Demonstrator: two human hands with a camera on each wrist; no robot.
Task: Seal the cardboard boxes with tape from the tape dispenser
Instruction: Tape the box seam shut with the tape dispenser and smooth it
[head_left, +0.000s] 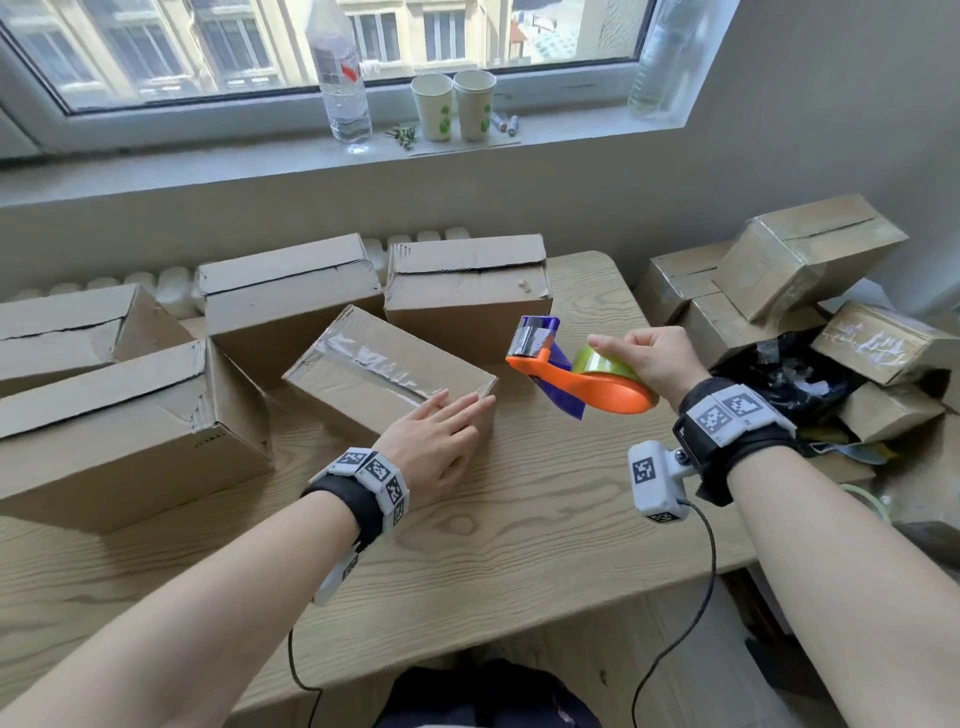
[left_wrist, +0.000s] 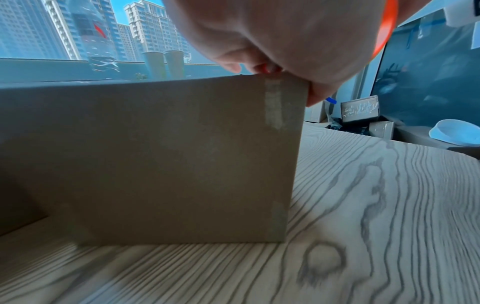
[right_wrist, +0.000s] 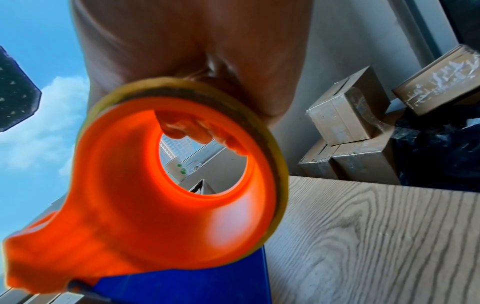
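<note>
Four unsealed boxes wait at the table's left and back. In the middle, the left hand lies flat, fingers straight, on the near corner of the taped box (its seam looks already covered). To its right, the right hand grips the tape dispenser aloft; the person would do well to press the strip ends down firmly, then move this box aside.

An orange tape dispenser fills the frame's centre and lower left — fingers curled through its ring — with taped cardboard boxes stacked at right beyond the wooden table.
</note>
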